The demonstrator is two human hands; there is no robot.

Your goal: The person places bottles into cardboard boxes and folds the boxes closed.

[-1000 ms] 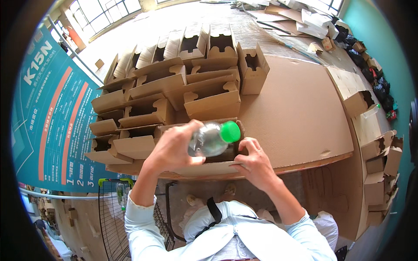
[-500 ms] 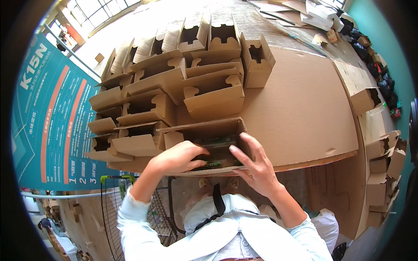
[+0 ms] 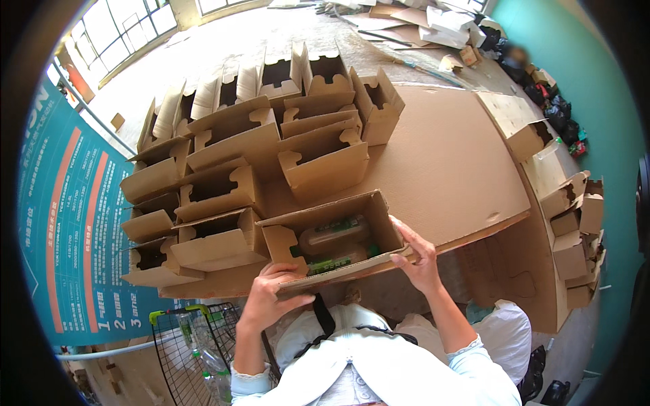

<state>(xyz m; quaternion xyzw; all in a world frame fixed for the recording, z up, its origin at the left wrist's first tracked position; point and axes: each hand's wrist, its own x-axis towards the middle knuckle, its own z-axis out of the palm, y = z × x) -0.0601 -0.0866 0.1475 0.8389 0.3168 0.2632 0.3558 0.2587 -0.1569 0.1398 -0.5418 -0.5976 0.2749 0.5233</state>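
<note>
Near the front edge of the table stands an open cardboard box, with clear plastic bottles with green labels lying inside it. My left hand is at the box's near left corner, fingers over the edge and thumb stretched along the near side. At the other end, my right hand holds the right corner, fingers against the end wall and thumb at the near edge. Neither hand is inside the box now.
Several open cardboard boxes crowd the table's left and far side, close to the held box. Bare cardboard tabletop lies to the right. A wire cart with bottles stands below left. More boxes line the right side.
Both hands have come out of the box and moved onto its outer edges. The bottles inside now show more plainly. The whole view has shifted somewhat.
</note>
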